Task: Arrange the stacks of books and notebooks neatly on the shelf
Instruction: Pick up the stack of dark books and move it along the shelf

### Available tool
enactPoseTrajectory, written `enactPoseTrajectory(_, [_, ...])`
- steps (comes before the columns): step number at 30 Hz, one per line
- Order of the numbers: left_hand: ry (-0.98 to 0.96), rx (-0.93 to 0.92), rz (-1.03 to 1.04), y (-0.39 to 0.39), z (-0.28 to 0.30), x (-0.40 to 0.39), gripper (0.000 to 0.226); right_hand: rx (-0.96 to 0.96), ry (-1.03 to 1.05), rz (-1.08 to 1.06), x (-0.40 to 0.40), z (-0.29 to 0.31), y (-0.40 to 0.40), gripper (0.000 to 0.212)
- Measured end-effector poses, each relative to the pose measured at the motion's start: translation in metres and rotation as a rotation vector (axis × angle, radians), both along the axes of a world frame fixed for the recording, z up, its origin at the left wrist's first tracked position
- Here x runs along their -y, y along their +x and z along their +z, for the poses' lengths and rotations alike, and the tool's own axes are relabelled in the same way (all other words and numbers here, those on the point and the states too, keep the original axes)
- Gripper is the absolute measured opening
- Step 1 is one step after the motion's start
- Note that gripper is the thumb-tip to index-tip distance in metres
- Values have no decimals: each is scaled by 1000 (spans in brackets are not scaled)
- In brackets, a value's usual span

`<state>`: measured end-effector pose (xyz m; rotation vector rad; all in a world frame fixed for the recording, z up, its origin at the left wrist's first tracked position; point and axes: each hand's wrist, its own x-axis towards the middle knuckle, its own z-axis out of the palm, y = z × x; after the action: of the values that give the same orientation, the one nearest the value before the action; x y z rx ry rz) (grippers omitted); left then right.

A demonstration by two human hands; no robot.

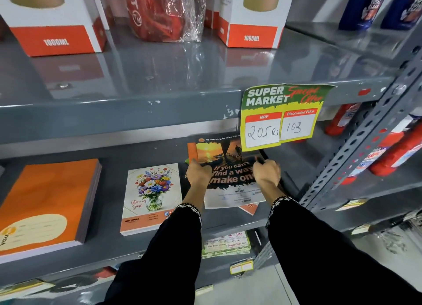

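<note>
A notebook with a sunset cover and the words "If you can't find a way, make one" (230,167) lies on top of a small stack at the right of the grey middle shelf (114,158). My left hand (198,173) grips its left edge and my right hand (266,171) grips its right edge. An orange corner of a lower notebook (250,208) sticks out askew beneath it. To the left lies a stack with a flower-vase cover (150,197). Further left sits a thick stack of orange notebooks (48,202).
A green and yellow price tag (282,117) hangs from the upper shelf edge, over the back of the sunset notebook. White and orange 1000ML boxes (54,30) and a wrapped red bottle (164,12) stand above. Red bottles (392,151) fill the neighbouring bay beyond the perforated upright (356,140).
</note>
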<state>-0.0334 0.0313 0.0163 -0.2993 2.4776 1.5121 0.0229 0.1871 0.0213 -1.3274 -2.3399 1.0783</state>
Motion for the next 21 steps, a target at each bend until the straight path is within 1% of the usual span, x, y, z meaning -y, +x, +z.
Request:
enactPoseTrajectory(3, [53,6,48,-3,-2,6,24,-108,20,-52,8,10,3,32])
enactPoseTrajectory(5, [131,20,99,-2,-1,15,22,-165,12,-76,18,19,6,30])
enactPoseTrajectory(9, [191,-16,201,-4,13,51,29,-153,-45,-68,48,34,6,30])
enactPoseTrajectory(15, [194,-40,363,-21,45,172,30,-227,-166,111,154,44,-22,31])
enactPoseTrajectory(18, [146,-58,400,-29,61,252,36,-263,-240,207,227,44,-40,32])
enactPoseTrajectory(21, [74,-105,394,-39,72,343,34,-258,-311,258,311,43,-59,25])
